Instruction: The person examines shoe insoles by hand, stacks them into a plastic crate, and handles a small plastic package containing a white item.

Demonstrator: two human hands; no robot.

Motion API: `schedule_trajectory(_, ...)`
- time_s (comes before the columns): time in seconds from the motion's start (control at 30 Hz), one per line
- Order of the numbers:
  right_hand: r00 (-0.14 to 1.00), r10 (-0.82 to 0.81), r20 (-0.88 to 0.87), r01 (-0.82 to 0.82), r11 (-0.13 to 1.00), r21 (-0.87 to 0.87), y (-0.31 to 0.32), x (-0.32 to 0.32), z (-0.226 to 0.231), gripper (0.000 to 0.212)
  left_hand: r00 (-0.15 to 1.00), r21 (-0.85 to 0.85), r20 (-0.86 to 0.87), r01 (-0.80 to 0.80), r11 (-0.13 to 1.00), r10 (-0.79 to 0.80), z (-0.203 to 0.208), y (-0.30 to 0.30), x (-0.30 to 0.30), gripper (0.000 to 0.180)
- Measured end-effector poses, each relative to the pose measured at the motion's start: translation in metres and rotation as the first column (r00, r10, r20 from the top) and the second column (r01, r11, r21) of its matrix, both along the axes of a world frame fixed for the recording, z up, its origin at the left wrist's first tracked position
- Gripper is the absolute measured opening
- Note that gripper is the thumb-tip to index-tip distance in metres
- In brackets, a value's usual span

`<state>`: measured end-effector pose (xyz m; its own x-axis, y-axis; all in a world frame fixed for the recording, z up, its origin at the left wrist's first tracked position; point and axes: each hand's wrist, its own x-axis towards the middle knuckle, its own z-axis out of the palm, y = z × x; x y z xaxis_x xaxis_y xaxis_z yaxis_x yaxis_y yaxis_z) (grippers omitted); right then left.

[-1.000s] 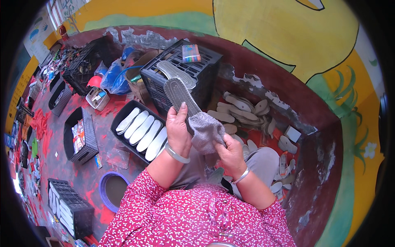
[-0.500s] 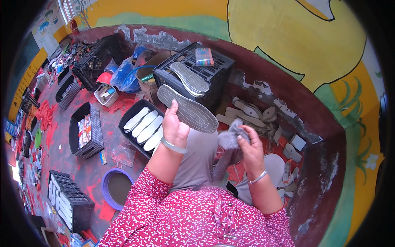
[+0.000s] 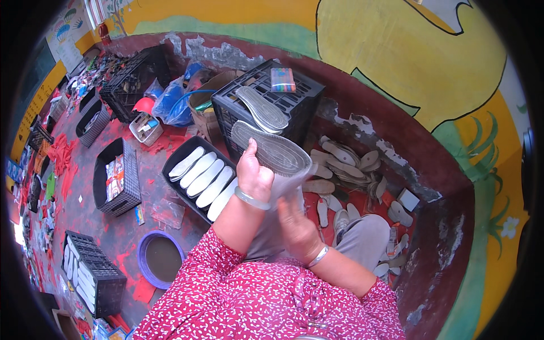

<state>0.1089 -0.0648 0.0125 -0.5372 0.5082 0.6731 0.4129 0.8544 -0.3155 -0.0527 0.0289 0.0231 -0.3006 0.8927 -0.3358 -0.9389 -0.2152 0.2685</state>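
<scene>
A dark grey stitched shoe insole (image 3: 273,150) is held up at a tilt in front of me. My left hand (image 3: 255,177) is closed on its near edge, thumb pointing up. My right hand (image 3: 300,226), blurred by motion, is over my lap, below the insole and apart from it. Its fingers are smeared, and the grey cloth cannot be made out clearly; only a pale blur shows beside the insole's right end. Just beyond, a few similar grey insoles (image 3: 262,110) lie stacked on an upturned black plastic crate (image 3: 226,122).
Left of my arm, a black basket (image 3: 170,164) holds several white insoles (image 3: 205,178). A purple-rimmed basin (image 3: 143,249) of murky liquid stands nearer. Loose insoles (image 3: 345,161) are piled by the wall on the right. A packet of coloured pens (image 3: 283,80) lies on the crate.
My right hand has swung left and down from beside the pile, and the grey cloth it pinched is no longer distinct. My left hand has shifted the insole slightly right and nearer.
</scene>
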Motion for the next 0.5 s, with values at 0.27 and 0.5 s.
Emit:
schedule_trajectory(0.27, 0.794, -0.313, -0.521, -0.139, 0.741, -0.657, 0.021, 0.045, 0.035, 0.03, 0.977, 0.238, -0.21, 0.028, 0.971, 0.023, -0.016, -0.012, -0.021, 0.022)
schedule_trajectory(0.5, 0.932, -0.009, -0.362, -0.144, 0.908, -0.393, 0.01, 0.048, 0.058, 0.034, 0.909, 0.199, -0.353, 0.304, 0.931, -0.222, 0.011, -0.038, 0.02, 0.019)
